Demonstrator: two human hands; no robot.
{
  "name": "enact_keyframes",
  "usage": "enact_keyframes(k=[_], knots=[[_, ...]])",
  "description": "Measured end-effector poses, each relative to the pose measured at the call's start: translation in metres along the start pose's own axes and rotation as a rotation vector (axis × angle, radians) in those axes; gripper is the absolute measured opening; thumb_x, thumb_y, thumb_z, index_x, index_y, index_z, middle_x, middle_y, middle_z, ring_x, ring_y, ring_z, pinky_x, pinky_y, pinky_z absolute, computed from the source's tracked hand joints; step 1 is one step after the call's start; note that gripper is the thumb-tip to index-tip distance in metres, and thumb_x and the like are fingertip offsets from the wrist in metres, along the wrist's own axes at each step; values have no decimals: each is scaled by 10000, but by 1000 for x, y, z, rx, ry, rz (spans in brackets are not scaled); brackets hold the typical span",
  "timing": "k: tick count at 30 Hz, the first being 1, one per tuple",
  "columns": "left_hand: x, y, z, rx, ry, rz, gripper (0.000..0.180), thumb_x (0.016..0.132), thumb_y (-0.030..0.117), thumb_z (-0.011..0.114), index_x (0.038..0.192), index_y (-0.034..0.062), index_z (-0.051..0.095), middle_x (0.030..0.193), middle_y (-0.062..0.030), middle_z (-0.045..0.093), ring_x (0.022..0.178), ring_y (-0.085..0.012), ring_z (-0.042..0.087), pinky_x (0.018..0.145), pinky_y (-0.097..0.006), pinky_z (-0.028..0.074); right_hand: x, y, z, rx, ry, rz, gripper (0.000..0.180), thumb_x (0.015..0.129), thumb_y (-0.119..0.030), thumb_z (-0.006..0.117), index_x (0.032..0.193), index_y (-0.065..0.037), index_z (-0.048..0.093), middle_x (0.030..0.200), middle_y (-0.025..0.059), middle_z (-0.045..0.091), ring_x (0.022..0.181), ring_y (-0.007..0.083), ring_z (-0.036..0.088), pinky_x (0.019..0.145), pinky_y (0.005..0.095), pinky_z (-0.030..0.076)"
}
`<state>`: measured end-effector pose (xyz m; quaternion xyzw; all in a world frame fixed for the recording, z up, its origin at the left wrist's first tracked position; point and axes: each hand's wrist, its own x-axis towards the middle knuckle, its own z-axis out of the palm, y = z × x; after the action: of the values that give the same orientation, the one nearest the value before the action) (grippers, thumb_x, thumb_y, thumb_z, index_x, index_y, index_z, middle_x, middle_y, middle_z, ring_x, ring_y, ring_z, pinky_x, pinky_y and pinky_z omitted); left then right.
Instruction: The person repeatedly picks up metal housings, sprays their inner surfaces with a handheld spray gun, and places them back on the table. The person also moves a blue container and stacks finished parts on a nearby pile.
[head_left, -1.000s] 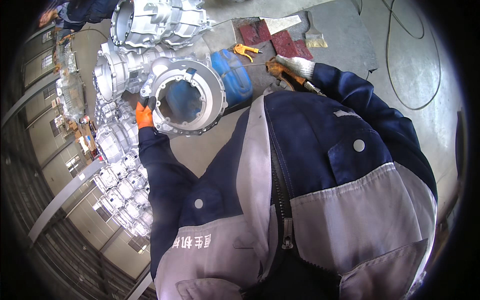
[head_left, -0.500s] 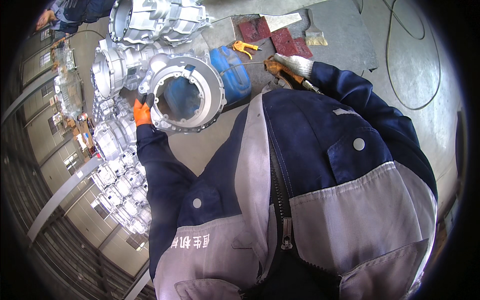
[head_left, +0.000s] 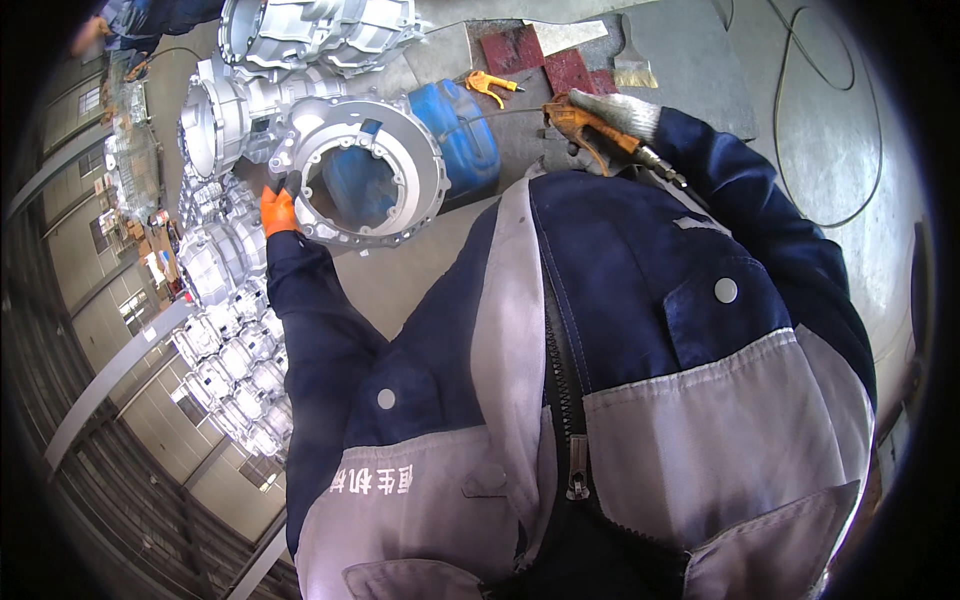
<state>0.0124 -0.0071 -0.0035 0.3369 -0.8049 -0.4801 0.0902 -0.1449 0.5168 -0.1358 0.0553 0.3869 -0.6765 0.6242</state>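
in the upper left of the frame, the left hand (head_left: pixel 279 211) is gripping the rim of a round metal housing (head_left: pixel 370 170); the right hand (head_left: pixel 600 118), upper centre, is closing around what looks like an orange air tool (head_left: pixel 590 128).

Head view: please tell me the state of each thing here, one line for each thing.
Left hand: gloved orange, grip on the housing's rim.
Housing: round aluminium casting, tilted, its opening facing the camera.
Right hand: gloved, grip on an orange tool.
Orange tool: held off the floor.
Blue can: lying on the floor.
Scraper: lying flat.
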Motion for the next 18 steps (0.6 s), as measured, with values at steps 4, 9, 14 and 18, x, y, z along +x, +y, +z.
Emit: enact_keyframes(k=[4, 9, 14, 18], knots=[[2, -5, -2, -39, 23, -4, 401, 744, 116, 746, 1112, 34, 610, 1016, -26, 630, 913, -131, 559, 820, -259, 424, -27, -6, -3, -221, 97, 217, 481, 926, -493, 416, 1037, -68, 612, 759, 58, 636, 557, 111, 595, 439, 216, 477], [3, -5, -2, 43, 52, -36, 379, 732, 164, 763, 1056, 29, 619, 956, -31, 638, 859, -135, 571, 765, -267, 440, -14, 11, -1, -295, 46, 137, 512, 910, -523, 439, 1052, -69, 628, 790, 54, 640, 601, 109, 600, 492, 220, 483], [0, 0, 2, -11, 52, -34, 367, 730, 177, 767, 1036, 34, 624, 895, -24, 642, 765, -133, 583, 682, -264, 455, 6, 25, -5, -439, 13, 91, 584, 855, -578, 501, 1065, -47, 626, 877, 74, 651, 680, 120, 616, 574, 234, 496], [0, 0, 2, 43, 63, -71, 344, 732, 179, 767, 1014, 41, 628, 870, -21, 641, 715, -126, 579, 632, -266, 456, 0, 16, 0, -613, 19, 132, 583, 861, -576, 491, 1069, -48, 625, 876, 78, 651, 661, 128, 615, 576, 240, 495]])
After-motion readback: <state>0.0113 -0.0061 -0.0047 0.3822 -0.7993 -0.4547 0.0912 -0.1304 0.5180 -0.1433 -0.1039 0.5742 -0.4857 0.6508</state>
